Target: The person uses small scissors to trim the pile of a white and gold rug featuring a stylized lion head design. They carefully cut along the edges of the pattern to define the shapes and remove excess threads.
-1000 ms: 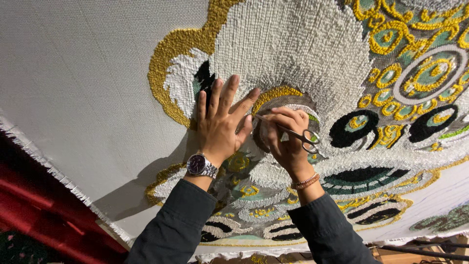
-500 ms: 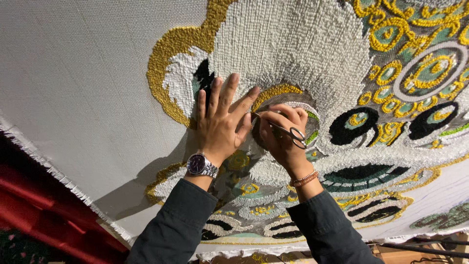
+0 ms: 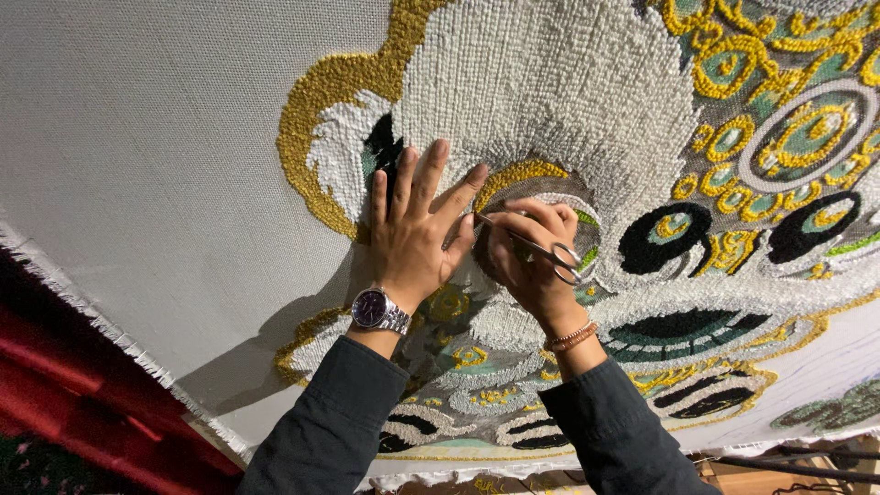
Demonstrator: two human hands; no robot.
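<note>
A large tufted rug [image 3: 550,101] is stretched on white backing cloth, with white, gold, black and green yarn patterns. My left hand [image 3: 417,225] lies flat on it with fingers spread, a silver wristwatch [image 3: 378,310] on the wrist. My right hand [image 3: 532,252] holds small scissors [image 3: 541,246], their tips pointing left toward my left thumb at a gold yarn arc [image 3: 518,172]. A bead bracelet [image 3: 573,337] sits on my right wrist. Both sleeves are dark.
Bare white cloth [image 3: 137,137] fills the left of the frame, ending in a frayed edge [image 3: 92,321]. Red fabric [image 3: 64,385] hangs beyond that edge at lower left. A wooden piece and dark bar [image 3: 797,463] show at bottom right.
My right hand with the scissors has shifted slightly left, closer to my left thumb. My left hand stays flat in place.
</note>
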